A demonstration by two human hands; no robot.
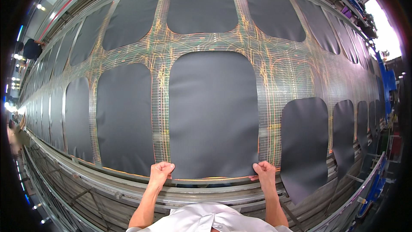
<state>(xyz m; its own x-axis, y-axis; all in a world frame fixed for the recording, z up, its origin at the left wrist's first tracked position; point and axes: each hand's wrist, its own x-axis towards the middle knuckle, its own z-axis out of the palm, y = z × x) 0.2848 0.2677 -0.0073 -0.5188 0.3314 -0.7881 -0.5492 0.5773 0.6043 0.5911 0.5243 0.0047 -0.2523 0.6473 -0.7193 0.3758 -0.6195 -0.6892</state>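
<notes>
A large black sheet panel (213, 111) with rounded far corners lies flat right in front of me. At its near left corner, my left hand (161, 173) is closed in a pinch on the sheet's edge. My right hand (264, 172) pinches the near right corner in the same way, its fingertips partly hidden under the edge. Between my hands, the sheet's near edge runs beside an orange line along the table's rim. Beneath the sheet is a long table surface (270, 81) covered with green, orange and yellow lines.
Another black panel (125, 120) lies flat to the left, with several more beyond it. To the right, a black panel (304, 137) hangs over the near edge. A far row includes one panel (202, 6) opposite me. Metal rails (107, 189) run along the table's near side. Another person (32, 49) stands far left.
</notes>
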